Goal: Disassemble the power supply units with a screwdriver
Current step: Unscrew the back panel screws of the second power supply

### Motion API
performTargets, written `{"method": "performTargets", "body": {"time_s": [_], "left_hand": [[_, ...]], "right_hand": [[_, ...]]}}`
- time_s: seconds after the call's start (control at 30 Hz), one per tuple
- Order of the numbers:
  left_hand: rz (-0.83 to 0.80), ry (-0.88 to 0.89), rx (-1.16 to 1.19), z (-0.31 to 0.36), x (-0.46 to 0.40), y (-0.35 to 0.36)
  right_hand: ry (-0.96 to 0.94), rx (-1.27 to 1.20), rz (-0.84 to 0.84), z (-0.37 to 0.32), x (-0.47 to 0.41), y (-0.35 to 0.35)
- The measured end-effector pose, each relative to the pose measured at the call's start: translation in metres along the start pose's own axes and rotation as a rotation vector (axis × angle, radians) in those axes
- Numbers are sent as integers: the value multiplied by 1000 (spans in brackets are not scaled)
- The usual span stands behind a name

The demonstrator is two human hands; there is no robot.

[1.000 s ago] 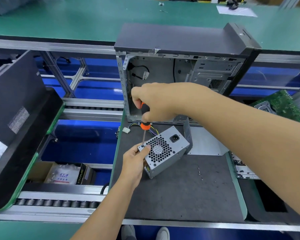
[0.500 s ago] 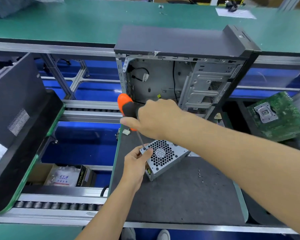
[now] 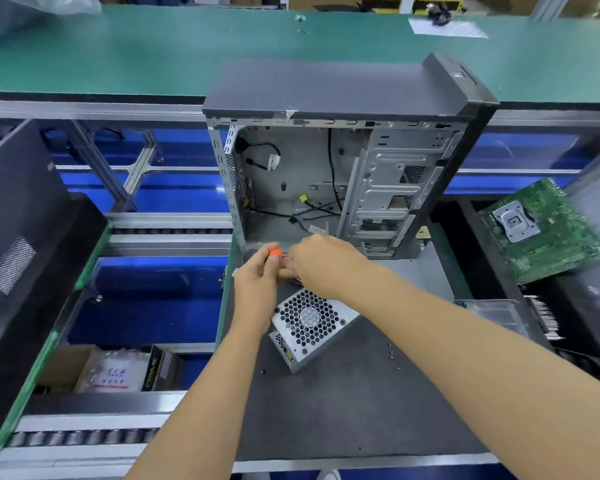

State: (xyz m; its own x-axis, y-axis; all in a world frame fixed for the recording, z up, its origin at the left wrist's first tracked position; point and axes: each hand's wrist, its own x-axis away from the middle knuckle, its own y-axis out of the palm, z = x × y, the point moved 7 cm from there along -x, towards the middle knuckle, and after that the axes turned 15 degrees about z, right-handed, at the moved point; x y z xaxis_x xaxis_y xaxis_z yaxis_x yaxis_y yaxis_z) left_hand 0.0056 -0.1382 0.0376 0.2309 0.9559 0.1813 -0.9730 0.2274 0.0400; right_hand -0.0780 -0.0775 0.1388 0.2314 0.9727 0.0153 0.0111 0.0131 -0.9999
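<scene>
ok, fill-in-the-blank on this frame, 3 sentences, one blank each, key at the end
1. The left hand holds a screwdriver whose handle is black and ____.
2. The power supply unit lies on the dark mat with its ____ grille facing up.
3. The ____ board lies right of the open computer case.

Missing words: orange; fan; green circuit

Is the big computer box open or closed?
Open. The computer case has no side panel, so its cables and metal insides show.

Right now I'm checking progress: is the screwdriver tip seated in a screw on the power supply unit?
No: both hands hold the orange-handled screwdriver up above and behind the power supply unit, clear of its fan grille.
</scene>
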Motion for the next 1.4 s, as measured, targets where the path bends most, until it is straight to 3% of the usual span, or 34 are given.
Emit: {"method": "performTargets", "body": {"time_s": [0.13, 0.33, 0.47, 0.6, 0.73, 0.93, 1.07, 1.4], "left_hand": [[26, 65, 70, 16, 0, -2], [-37, 191, 11, 32, 5, -8], [-166, 355, -151, 45, 15, -4], [-265, 530, -292, 65, 29, 6], [-352, 420, -202, 71, 30, 4], [-121, 209, -97, 45, 14, -32], [-222, -29, -144, -1, 23, -42], [-232, -102, -114, -29, 33, -55]], "right_hand": [[-17, -94, -103, 9, 6, -2], [61, -493, -269, 20, 12, 1], [303, -693, 40, 40, 2, -13], [479, -1003, 185, 37, -9, -16], [521, -1014, 372, 43, -10, -26], [604, -1154, 481, 56, -10, -29], [611, -1091, 472, 59, -6, -25], [567, -1017, 464, 54, -4, -19]]}}
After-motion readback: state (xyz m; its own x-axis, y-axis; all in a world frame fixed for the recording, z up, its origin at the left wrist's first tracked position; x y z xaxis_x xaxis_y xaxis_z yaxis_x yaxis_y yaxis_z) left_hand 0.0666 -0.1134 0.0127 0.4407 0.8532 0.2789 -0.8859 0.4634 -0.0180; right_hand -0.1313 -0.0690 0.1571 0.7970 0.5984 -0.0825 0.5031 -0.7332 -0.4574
